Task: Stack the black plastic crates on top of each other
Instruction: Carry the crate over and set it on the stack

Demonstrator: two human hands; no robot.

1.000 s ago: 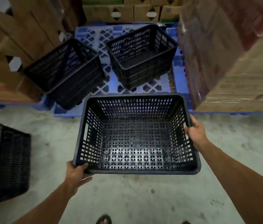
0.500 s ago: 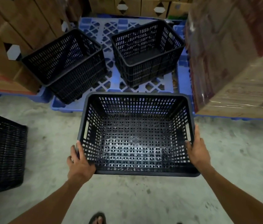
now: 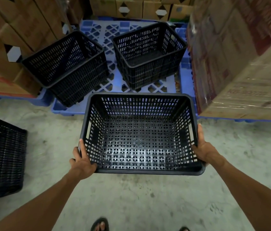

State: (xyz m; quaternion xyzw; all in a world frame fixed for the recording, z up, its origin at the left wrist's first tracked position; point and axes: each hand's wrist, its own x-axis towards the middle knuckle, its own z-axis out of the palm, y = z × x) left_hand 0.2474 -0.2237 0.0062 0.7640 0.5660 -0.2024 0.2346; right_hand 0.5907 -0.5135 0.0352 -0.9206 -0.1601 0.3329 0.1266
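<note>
Feet: 2 sandalled feet [image 3: 100, 225] at the near edge, on grey, gritty concrete floor [image 3: 131, 202].
Held crate: black plastic crate [image 3: 140, 135], rectangular and open-topped, slotted lattice walls and perforated glossy base, carried above the floor in front of the person.
Left hand: left hand [image 3: 82, 161] wrapped round the crate's near-left corner, fingers up the side wall.
Right hand: right hand [image 3: 203, 148] clamped on the right rim.
Left crate: another black crate [image 3: 1, 157] sits on the floor at far left.
Pallet: blue plastic pallet [image 3: 163, 85] bears 2 more: tilted crate [image 3: 68, 64] and upright crate [image 3: 148, 52].
Surroundings: brown cardboard boxes [image 3: 241, 52], film-wrapped at right.
Change: the left hand has shifted higher up the corner since 1.0 s ago; the pallet is nearer.
</note>
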